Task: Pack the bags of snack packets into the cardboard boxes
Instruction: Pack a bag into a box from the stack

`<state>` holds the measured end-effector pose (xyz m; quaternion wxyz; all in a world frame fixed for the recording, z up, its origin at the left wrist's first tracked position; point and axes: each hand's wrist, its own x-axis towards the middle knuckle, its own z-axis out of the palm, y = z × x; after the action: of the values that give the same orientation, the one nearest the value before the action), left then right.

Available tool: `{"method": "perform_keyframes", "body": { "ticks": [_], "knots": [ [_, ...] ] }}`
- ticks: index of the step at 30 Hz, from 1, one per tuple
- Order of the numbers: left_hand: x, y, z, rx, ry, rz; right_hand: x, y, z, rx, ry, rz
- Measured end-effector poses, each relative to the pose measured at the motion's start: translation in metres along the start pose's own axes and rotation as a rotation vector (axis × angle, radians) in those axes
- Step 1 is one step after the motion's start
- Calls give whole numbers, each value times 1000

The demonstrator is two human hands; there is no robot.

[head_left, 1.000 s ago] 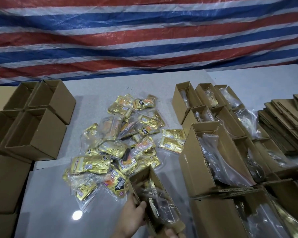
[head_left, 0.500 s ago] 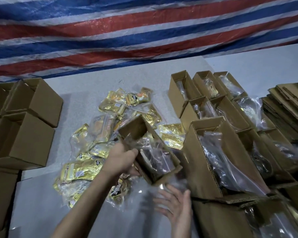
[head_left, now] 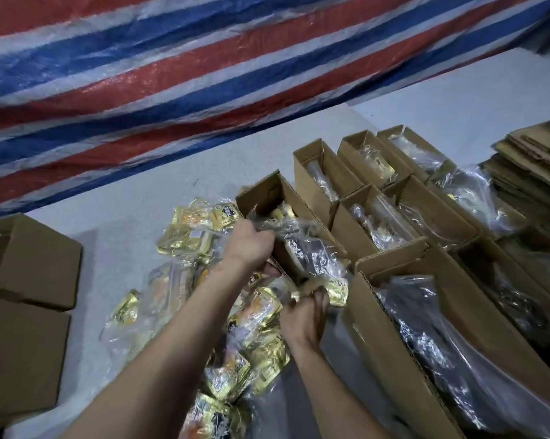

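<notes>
Above the packets, both hands (head_left: 249,245) (head_left: 303,318) grip a filled box (head_left: 286,198).

Matt brown corrugated cardboard boxes (head_left: 314,172), glossy clear plastic bags (head_left: 311,248), shiny gold foil packets (head_left: 184,242), woven striped tarpaulin (head_left: 204,58).

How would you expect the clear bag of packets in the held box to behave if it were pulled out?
The clear bag is crinkled film, so probably floppy and a bit slippery. Its loose packets would likely shift and sag. It looks light for its bulk.
</notes>
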<state>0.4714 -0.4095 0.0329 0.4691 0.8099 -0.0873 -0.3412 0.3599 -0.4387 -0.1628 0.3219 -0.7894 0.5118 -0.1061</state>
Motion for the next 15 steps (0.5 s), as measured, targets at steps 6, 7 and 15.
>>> {"method": "perform_keyframes", "body": {
  "ticks": [6,7,15],
  "knots": [
    [34,22,1,-38,-42,13,57,3,25,-312,-110,-54],
    [38,22,2,-46,-67,12,61,2,27,-311,-139,-33],
    [59,7,26,-60,-146,-53,22,-6,38,-257,-134,-275]
  ]
}}
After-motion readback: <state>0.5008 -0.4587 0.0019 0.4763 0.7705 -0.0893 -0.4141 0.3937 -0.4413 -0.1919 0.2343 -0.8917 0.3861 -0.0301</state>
